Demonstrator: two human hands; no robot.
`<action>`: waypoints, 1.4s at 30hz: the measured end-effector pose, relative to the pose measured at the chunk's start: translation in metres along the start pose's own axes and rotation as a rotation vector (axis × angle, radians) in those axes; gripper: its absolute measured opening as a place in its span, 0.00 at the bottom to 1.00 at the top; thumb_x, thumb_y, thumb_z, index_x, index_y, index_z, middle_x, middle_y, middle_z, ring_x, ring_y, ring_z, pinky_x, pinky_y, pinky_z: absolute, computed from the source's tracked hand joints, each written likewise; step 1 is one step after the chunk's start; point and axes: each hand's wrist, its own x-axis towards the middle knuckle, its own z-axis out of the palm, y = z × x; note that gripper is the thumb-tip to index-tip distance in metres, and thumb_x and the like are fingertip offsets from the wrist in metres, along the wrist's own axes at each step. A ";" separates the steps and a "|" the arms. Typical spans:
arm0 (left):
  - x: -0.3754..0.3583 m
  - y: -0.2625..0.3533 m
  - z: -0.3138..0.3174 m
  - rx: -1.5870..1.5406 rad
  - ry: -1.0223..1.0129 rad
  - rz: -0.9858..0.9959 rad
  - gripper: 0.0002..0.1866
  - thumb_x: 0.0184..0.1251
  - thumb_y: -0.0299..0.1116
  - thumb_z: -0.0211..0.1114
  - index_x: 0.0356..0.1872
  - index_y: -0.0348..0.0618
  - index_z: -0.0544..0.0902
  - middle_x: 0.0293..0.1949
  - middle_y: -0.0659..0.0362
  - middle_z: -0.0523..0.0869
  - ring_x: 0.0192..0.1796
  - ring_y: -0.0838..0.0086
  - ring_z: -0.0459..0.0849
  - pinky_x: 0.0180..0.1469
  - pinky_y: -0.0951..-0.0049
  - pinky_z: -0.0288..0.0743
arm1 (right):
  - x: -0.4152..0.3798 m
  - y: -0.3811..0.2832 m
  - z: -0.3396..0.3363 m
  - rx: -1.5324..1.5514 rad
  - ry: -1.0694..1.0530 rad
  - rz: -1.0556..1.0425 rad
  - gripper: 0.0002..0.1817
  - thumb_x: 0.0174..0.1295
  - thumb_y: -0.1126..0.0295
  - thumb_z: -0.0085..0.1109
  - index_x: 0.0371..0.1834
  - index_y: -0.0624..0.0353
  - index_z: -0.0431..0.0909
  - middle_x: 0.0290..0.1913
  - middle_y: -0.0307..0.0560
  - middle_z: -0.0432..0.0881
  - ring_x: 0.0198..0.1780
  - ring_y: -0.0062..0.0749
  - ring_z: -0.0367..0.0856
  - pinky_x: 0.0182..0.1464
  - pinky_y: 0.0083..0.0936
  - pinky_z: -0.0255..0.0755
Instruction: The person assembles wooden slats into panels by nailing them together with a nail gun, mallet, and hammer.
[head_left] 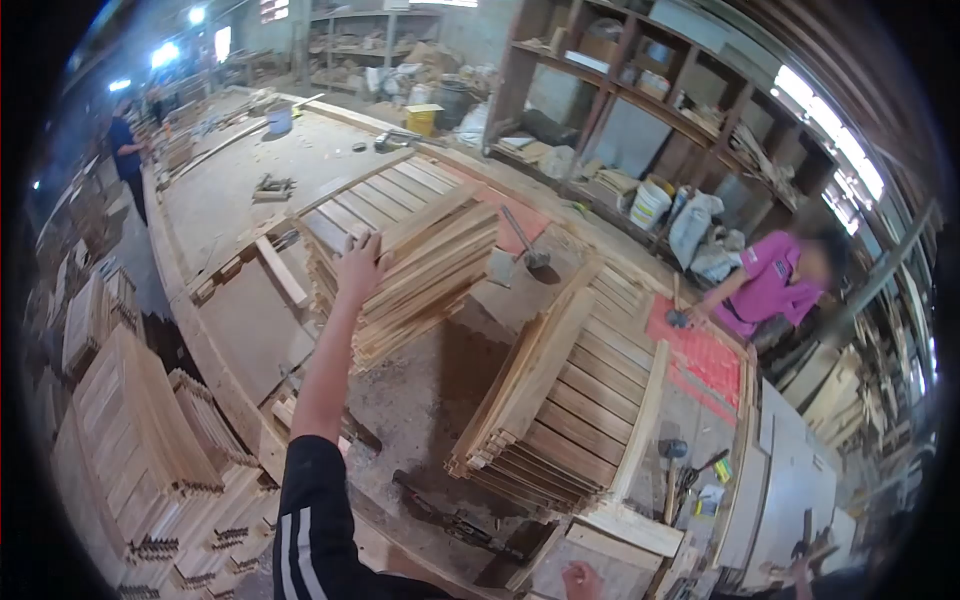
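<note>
My left hand (pixel 362 266) is stretched out in a black sleeve with white stripes. It reaches the near-left end of a fanned stack of wooden slats (pixel 430 265) on the workbench (pixel 230 200), and its fingers curl over the end of the top slat. Only a small part of my right hand (pixel 581 581) shows at the bottom edge, resting near a light board (pixel 625 527); its grip is hidden. A second stack of slatted panels (pixel 555 400) lies to the right of my left arm.
A hammer (pixel 527 248) lies behind the first stack. A person in a pink shirt (pixel 768 288) leans over a red mat (pixel 700 362) at the right. Slat piles (pixel 130 430) stand on the floor at the left. Hand tools (pixel 688 478) lie by the second stack. Shelves (pixel 640 90) line the back.
</note>
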 end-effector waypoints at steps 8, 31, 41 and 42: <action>-0.017 -0.021 -0.022 -0.094 0.039 0.157 0.29 0.65 0.52 0.64 0.64 0.53 0.77 0.63 0.61 0.80 0.69 0.48 0.72 0.59 0.52 0.76 | 0.018 -0.033 -0.044 0.229 0.262 0.084 0.10 0.59 0.69 0.64 0.40 0.63 0.82 0.33 0.50 0.85 0.37 0.39 0.85 0.43 0.31 0.77; -0.019 -0.037 -0.021 -0.548 0.079 0.146 0.13 0.67 0.33 0.63 0.49 0.40 0.85 0.46 0.47 0.88 0.54 0.57 0.85 0.56 0.64 0.76 | 0.102 -0.068 -0.047 0.266 0.453 -0.059 0.07 0.58 0.73 0.64 0.37 0.63 0.83 0.32 0.49 0.86 0.34 0.35 0.86 0.39 0.30 0.78; -0.011 0.014 -0.036 0.261 -0.045 0.224 0.28 0.60 0.56 0.65 0.49 0.41 0.78 0.40 0.50 0.86 0.47 0.58 0.84 0.49 0.52 0.74 | 0.097 -0.067 -0.029 0.210 0.331 -0.047 0.08 0.58 0.71 0.65 0.36 0.65 0.83 0.32 0.51 0.87 0.35 0.37 0.88 0.40 0.30 0.79; -0.003 0.021 -0.034 0.281 -0.054 0.257 0.29 0.60 0.57 0.65 0.48 0.40 0.78 0.40 0.49 0.86 0.48 0.57 0.84 0.50 0.52 0.75 | 0.097 -0.069 -0.028 0.223 0.319 -0.060 0.08 0.58 0.71 0.65 0.36 0.65 0.83 0.32 0.51 0.87 0.35 0.37 0.88 0.40 0.30 0.79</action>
